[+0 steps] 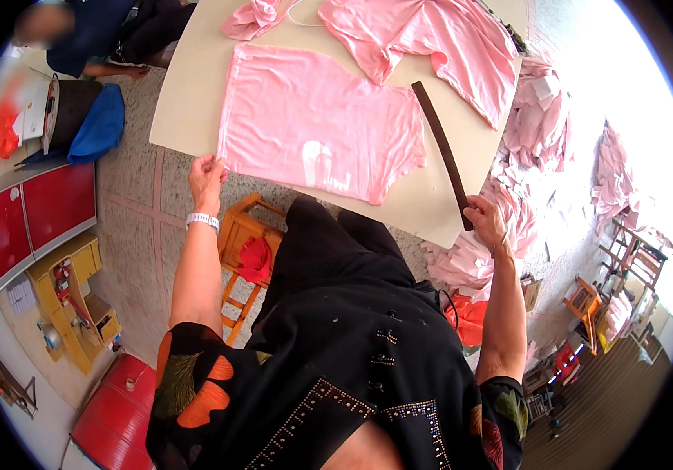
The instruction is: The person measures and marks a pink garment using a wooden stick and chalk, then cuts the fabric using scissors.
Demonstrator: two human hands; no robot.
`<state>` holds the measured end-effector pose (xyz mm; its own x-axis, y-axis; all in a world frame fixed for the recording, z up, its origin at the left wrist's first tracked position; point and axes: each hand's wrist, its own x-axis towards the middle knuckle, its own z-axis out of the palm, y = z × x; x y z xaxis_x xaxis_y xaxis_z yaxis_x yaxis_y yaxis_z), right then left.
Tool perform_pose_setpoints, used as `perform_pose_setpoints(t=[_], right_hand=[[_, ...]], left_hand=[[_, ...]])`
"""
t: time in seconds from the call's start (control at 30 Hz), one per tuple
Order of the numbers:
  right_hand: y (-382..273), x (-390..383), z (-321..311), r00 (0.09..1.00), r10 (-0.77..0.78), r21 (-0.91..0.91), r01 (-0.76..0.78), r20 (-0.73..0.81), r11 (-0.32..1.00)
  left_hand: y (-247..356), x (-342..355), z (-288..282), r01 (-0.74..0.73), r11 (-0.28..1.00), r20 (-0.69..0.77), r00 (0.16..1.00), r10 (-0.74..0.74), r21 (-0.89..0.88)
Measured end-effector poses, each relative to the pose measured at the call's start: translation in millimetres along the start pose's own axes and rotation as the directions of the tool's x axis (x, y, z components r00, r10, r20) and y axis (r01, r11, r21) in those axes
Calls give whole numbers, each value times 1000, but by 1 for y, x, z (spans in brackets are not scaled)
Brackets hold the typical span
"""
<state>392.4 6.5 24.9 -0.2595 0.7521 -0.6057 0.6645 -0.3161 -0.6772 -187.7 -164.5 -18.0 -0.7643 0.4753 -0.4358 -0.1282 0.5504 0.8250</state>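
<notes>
Fingers pinch soft pink fabric; right hand grips flat dark stick.

I'm looking down into a small garment workshop: pink cut fabric pieces lie spread on the cutting table, heaps of pink cloth offcuts cover the floor, and wooden stools stand about.

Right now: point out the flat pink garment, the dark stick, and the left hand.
flat pink garment (pixel 317 129), head view, middle of the cloth.
dark stick (pixel 440 145), head view, mid-length.
left hand (pixel 206 176), head view, back of hand.
</notes>
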Motion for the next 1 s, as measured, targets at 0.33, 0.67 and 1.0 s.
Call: perform_pose_setpoints(t=[0.33, 0.67, 1.0], right_hand=[[-2, 16, 8, 1000, 0, -198, 0, 0, 980], [-12, 15, 24, 993, -106, -417, 77, -45, 905], [-19, 10, 27, 965, -247, -475, 178, -85, 862]], left_hand=[[5, -7, 4, 14, 1000, -16, 1000, -14, 17], [3, -6, 4, 5, 1000, -32, 999, -5, 8], [5, -4, 4, 26, 999, -4, 1000, -26, 25]])
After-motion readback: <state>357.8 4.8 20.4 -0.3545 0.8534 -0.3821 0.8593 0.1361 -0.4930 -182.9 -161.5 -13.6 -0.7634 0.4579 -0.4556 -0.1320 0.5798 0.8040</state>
